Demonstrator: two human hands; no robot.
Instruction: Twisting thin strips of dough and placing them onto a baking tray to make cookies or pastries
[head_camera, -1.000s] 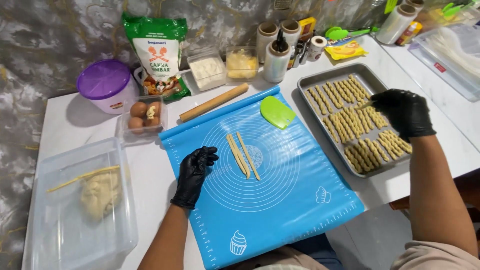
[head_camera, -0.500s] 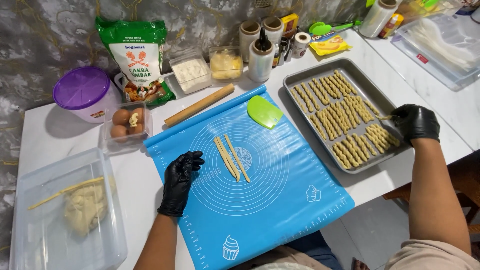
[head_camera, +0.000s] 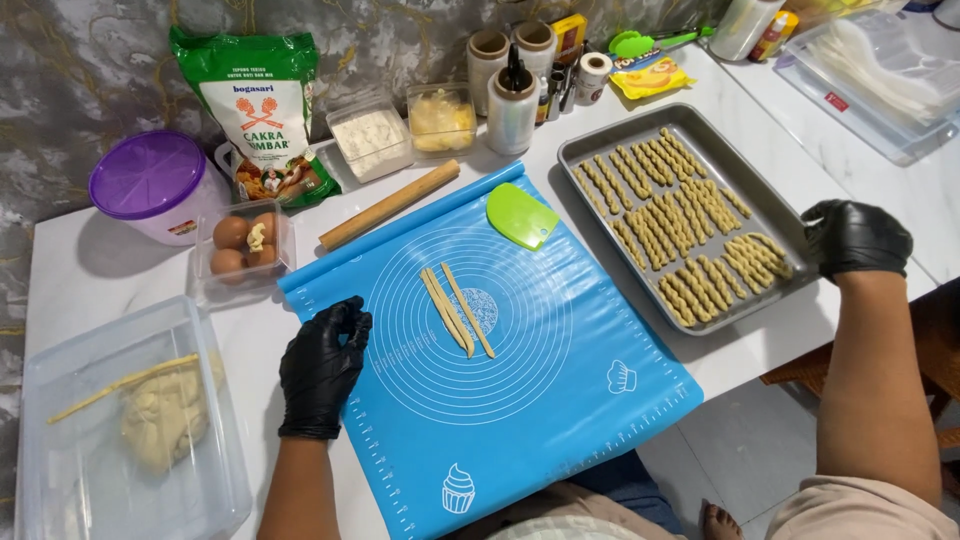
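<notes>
The left hand (head_camera: 323, 367), in a black glove, rests with fingers loosely curled and holding nothing on the left edge of the blue silicone baking mat (head_camera: 520, 400) on the white tabletop (head_camera: 100, 270). Three thin dough strips (head_camera: 455, 310) lie near it at the mat's centre. The right hand (head_camera: 855, 238), also gloved, grips the right rim of the grey metal baking tray (head_camera: 600, 150) filled with twisted dough sticks (head_camera: 690, 240).

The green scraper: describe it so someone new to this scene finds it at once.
Start at the blue baking mat spread across the white table. At the mat's far right corner, beside the metal tray of twisted dough sticks, lies the green scraper. It is the only flat, lime-green, rounded plastic piece on the mat, unlike the thin dough strips at its centre.
</notes>
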